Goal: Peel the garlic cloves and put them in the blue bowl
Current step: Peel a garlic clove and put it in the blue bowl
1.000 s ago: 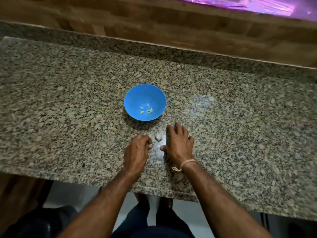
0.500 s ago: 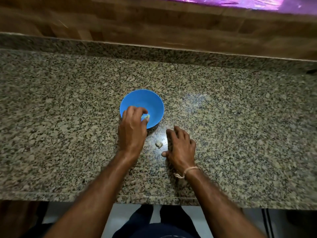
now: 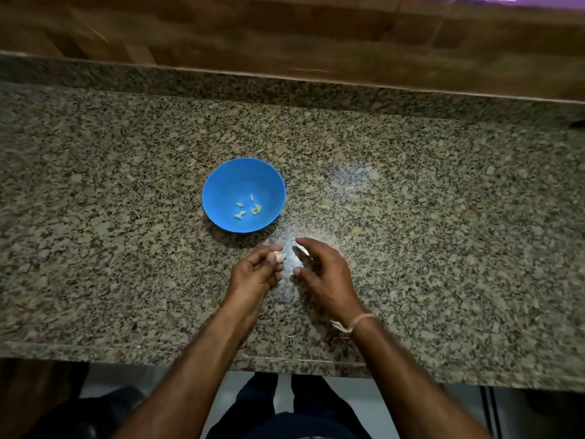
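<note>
from the head view, the left hand point(image 3: 256, 275) pinches a whitish garlic clove point(image 3: 279, 256) at its fingertips, likely offering it for peeling to the loose, empty right hand point(image 3: 323, 274) just beside, near the blue bowl point(image 3: 228, 182) holding peeled cloves point(image 3: 247, 210).

bowl point(image 3: 226, 185): on the countertop point(image 3: 443, 217), a bit left of the middle
peeled cloves point(image 3: 248, 209): in the bowl, toward its near side
left hand point(image 3: 256, 275): just in front of the bowl
garlic clove point(image 3: 280, 256): at the left hand's fingertips, between hand and bowl
right hand point(image 3: 323, 274): right of the left hand, close but apart
wooden wall point(image 3: 285, 36): behind the countertop's raised back edge
</note>
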